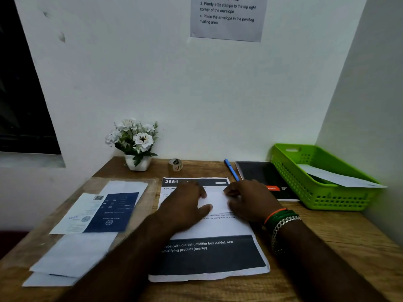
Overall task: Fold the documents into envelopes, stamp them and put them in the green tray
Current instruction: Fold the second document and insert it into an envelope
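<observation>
A printed document (209, 256) with dark header and footer bands lies flat at the middle of the wooden desk. My left hand (185, 203) rests on its upper part with the fingers spread flat. My right hand (248, 200) lies beside it on the same sheet, fingertips curled at a small white folded piece (214, 200) between the two hands. Whether the right fingers pinch it I cannot tell. The green tray (318, 192) stands at the right and holds a white envelope (340, 178). A small stamp roll (176, 165) sits at the back.
More papers and white envelopes (72, 256) lie at the left, with a blue-and-white leaflet (111, 211) on top. A black notebook (261, 175) and a blue pen (231, 170) lie between document and tray. A white flower pot (137, 147) stands against the wall.
</observation>
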